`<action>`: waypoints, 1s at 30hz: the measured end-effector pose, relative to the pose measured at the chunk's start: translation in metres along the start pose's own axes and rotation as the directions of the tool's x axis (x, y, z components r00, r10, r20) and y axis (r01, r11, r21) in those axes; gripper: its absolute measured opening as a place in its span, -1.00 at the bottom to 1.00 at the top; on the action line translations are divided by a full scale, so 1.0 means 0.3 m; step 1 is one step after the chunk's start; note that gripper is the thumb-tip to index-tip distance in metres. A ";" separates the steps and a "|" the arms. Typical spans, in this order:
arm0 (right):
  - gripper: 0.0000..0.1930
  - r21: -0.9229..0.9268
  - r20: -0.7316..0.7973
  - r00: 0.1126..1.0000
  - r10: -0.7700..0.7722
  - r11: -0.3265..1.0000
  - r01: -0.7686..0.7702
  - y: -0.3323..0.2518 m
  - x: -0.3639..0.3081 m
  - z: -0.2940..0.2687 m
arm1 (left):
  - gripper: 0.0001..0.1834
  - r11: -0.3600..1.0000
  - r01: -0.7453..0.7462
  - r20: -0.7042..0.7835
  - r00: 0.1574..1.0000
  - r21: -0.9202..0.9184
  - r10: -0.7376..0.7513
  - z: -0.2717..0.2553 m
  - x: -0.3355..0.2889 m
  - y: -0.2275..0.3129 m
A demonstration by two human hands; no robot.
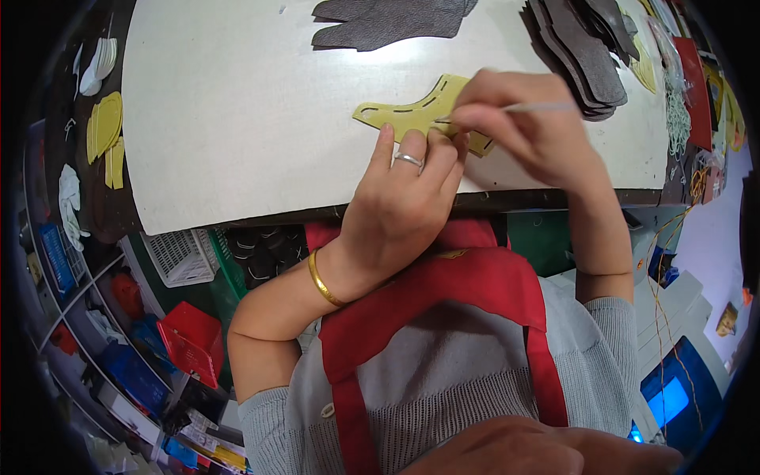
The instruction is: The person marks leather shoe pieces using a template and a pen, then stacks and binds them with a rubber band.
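Note:
A yellow shoe-part pattern [412,115], with dark slots along its edges, lies flat on the white work board [237,119]. The fingertips of my left hand [408,186] press its near edge down, spread a little apart; a ring and a gold bangle are on this hand and wrist. My right hand [526,119] is closed round a slim silvery pen [538,106], whose tip points at the middle of the pattern, close to my left fingers. Both hands cover the pattern's right part, and whether the tip touches it I cannot tell.
Dark brown leather pieces [388,20] lie at the board's far edge, with a stack of leather pieces [582,59] at the far right. More yellow patterns [104,131] and a white glove [71,202] rest at the left. A red bin [192,340] stands below.

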State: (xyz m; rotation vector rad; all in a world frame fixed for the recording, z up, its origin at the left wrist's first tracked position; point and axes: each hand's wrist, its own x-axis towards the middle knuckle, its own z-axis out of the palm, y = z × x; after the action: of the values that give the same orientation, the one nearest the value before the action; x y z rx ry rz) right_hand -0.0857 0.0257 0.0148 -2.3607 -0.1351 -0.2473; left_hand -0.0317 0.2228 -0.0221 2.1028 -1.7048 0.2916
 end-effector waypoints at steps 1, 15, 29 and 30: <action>-0.77 -0.155 0.030 0.999 -0.030 0.987 0.034 0.008 -0.007 0.025 | -0.57 1.000 0.011 0.043 0.999 0.015 -0.012 -0.008 -0.002 0.002; -0.80 -0.471 -0.262 0.963 0.054 0.864 -0.177 -0.006 -0.160 0.006 | -0.60 0.998 0.001 0.088 0.996 0.057 -0.006 -0.010 0.011 0.006; -0.68 -0.271 -0.108 0.988 0.112 0.953 -0.138 0.065 0.044 0.033 | -0.61 0.997 0.002 0.033 0.999 0.077 -0.005 -0.006 0.026 0.012; -0.69 -0.394 -0.171 0.982 0.075 0.909 -0.138 0.087 0.041 0.012 | -0.61 0.997 0.005 0.032 0.999 0.078 -0.007 -0.009 0.022 0.015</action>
State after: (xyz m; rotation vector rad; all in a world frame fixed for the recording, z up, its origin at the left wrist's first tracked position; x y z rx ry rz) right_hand -0.0688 0.0097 -0.0027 -2.7379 0.1337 -0.4374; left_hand -0.0342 0.2175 -0.0162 2.1793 -1.7315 0.3289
